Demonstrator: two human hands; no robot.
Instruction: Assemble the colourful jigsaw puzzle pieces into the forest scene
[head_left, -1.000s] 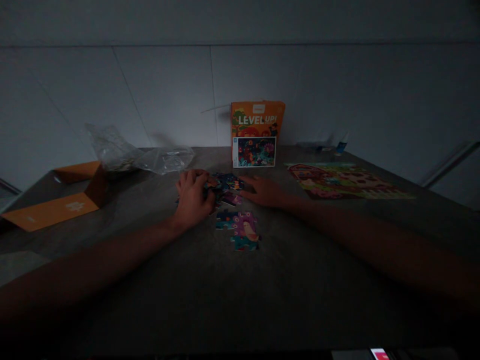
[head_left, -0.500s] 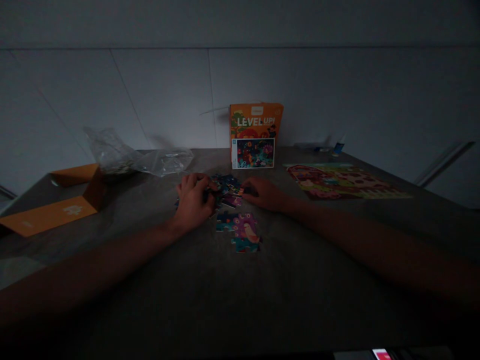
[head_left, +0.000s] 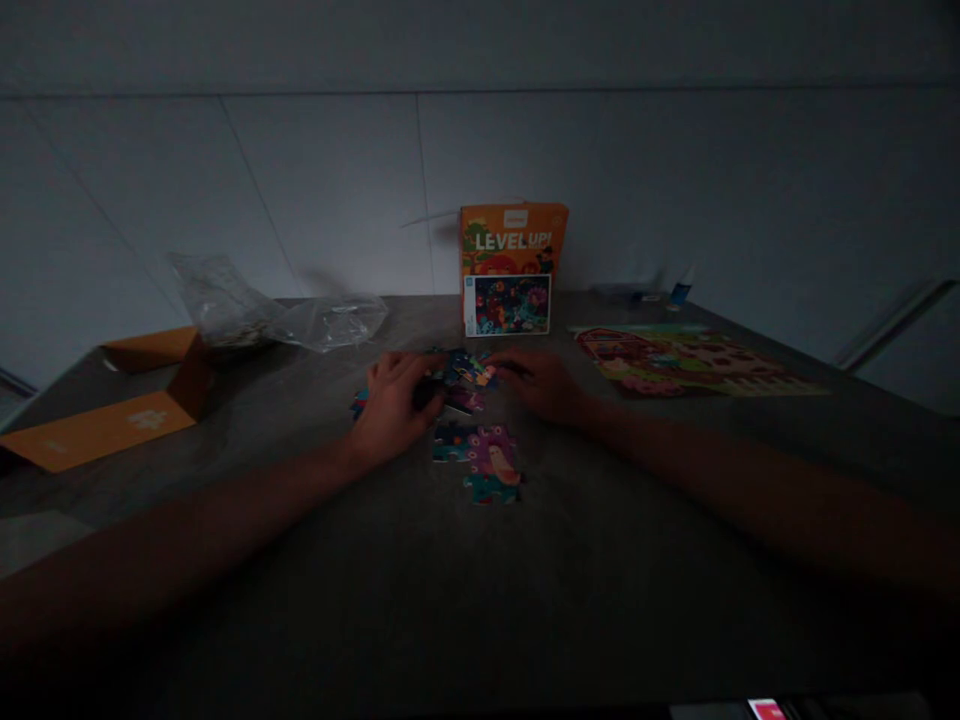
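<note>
Purple and teal patch of joined puzzle pieces [head_left: 493, 462] on the counter [head_left: 480, 600], only a few done, with lots more loose in a messy pile [head_left: 466, 370] just behind. Left fingers [head_left: 405, 367] bent over the pile, right fingers [head_left: 519, 360] curled at its edge; too dark to tell if gripping anything. Can't see under the left fingers, nor make out the cut-off bright thing [head_left: 766, 709] at the bottom.

The bench [head_left: 600, 560] carries loose pieces [head_left: 459, 365] between left hand [head_left: 397, 405] and right hand [head_left: 544, 385], a joined cluster [head_left: 493, 455] nearer than both, an upright box [head_left: 510, 240] beyond, plastic [head_left: 337, 320] and a tray [head_left: 112, 430] leftward, a farm picture [head_left: 697, 360] rightward.
</note>
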